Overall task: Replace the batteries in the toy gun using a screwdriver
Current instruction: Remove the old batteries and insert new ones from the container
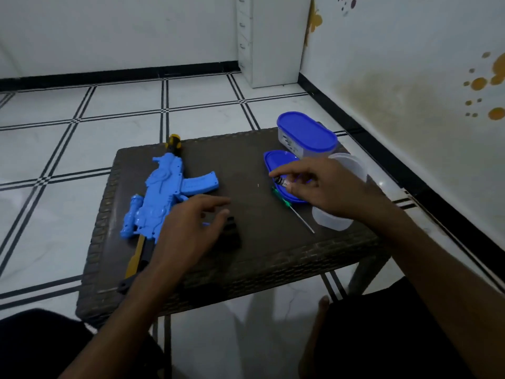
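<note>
The toy gun (pixel 164 198) lies flat on the dark table (pixel 259 255). Just right of the gun, the left hand (pixel 188 228) hovers with fingers spread, holding nothing. Farther right of the gun, the right hand (pixel 322 187) pinches a battery (pixel 281 182) above a blue lid (pixel 278 162), with the screwdriver (pixel 297 214) lying beside it.

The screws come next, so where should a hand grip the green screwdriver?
Grip the green handle, coming from above. The screwdriver lies flat on the table, handle partly under the blue lid and right hand; its thin shaft points toward the near edge.
</note>
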`<state>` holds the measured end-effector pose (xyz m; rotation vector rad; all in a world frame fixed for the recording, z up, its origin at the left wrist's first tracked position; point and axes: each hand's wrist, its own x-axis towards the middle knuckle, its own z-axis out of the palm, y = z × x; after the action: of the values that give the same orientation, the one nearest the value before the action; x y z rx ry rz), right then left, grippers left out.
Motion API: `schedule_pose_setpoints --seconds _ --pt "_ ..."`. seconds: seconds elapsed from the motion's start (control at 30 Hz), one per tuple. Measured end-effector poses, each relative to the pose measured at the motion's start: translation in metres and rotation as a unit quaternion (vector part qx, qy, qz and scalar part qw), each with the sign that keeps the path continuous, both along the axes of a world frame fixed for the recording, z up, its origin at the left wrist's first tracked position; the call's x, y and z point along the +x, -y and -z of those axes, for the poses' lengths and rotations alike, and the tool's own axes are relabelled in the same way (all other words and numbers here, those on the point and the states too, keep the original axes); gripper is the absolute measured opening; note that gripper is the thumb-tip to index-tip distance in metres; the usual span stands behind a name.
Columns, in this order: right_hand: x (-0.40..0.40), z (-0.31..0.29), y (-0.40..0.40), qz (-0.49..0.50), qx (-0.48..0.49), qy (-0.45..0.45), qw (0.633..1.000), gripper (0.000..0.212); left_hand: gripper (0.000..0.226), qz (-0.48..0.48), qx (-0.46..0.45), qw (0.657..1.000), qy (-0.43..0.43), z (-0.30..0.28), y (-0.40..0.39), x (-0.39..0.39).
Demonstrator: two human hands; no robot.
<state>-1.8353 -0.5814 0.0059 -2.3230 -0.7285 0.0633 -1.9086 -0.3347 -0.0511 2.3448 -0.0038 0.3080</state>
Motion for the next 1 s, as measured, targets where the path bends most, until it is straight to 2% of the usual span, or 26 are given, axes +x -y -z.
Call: schedule_pose_setpoints --seconds 0.13,0.3,0.5,0.77,1.0 --pt "-0.01 0.009 -0.039 -0.037 0.023 -0.056 0.997 0.033 0.025 -0.098 0.025 0.995 -0.017 -0.002 -0.057 -0.014" --pt "-0.013 0.018 -0.087 -0.078 -0.007 -0.064 0.995 0.013 0.051 -0.045 0.191 0.972 -0.128 0.005 -0.085 -0.02" --pt "-0.017 0.031 -0.124 -0.089 -0.021 -0.037 0.995 0.011 0.054 -0.053 0.154 0.982 -0.096 0.015 -0.089 -0.019" --pt "-0.018 0.04 -0.152 -0.085 0.023 -0.061 0.994 0.04 0.054 -0.048 0.162 0.98 -0.107 0.018 -0.092 -0.018" --pt "-0.016 0.049 -0.161 -0.122 -0.008 -0.053 0.991 0.019 0.054 -0.053 0.158 0.98 -0.112 0.018 -0.091 -0.019"
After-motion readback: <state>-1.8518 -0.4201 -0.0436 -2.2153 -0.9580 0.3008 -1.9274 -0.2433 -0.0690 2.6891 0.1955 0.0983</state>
